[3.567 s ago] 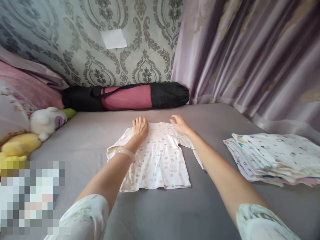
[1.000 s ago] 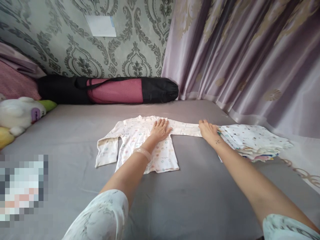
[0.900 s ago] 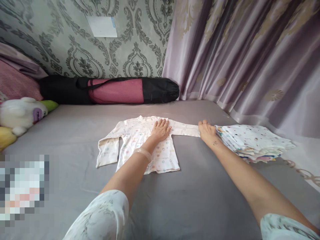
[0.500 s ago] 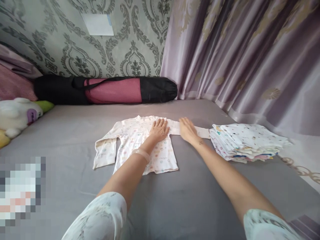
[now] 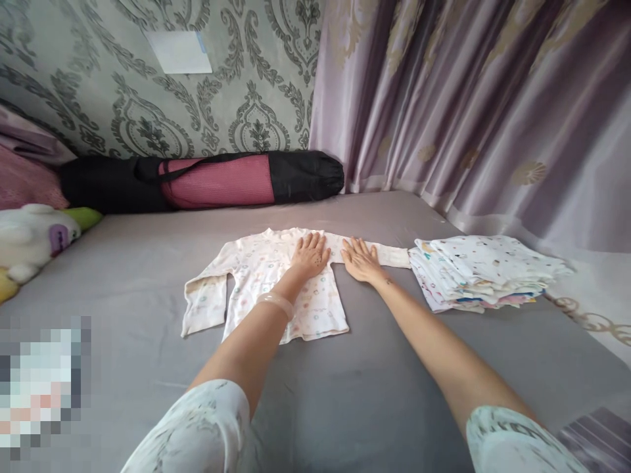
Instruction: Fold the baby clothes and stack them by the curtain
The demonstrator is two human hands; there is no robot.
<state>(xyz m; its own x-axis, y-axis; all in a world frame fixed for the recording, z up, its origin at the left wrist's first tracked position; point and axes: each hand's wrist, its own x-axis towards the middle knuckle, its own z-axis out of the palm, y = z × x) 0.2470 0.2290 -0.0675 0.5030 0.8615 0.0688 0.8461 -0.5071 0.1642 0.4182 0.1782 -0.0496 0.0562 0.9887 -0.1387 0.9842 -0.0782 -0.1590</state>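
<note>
A small white long-sleeved baby shirt (image 5: 266, 263) with a pale print lies spread on the grey bed sheet (image 5: 355, 374). My left hand (image 5: 311, 255) rests flat on its chest near the right shoulder, fingers stretched out. On the right sleeve, which reaches straight out sideways, my right hand (image 5: 361, 259) lies with fingers spread, holding nothing. The shirt's left sleeve is bent down, its cuff toward me. Just beyond the right cuff sits a stack of folded white printed clothes (image 5: 497, 266). My left forearm covers part of the shirt's lower middle.
A black and pink rolled mat bag (image 5: 217, 180) lies along the patterned wall. Lilac curtains (image 5: 444, 98) hang behind the bed at right. At far left is a white plush toy (image 5: 29, 236). A blurred, pixelated patch (image 5: 42, 381) covers something at lower left.
My right hand has come down flat on the right sleeve, slightly leftward, with its fingers now spread. The left hand stays on the shirt. The view has shifted a little.
</note>
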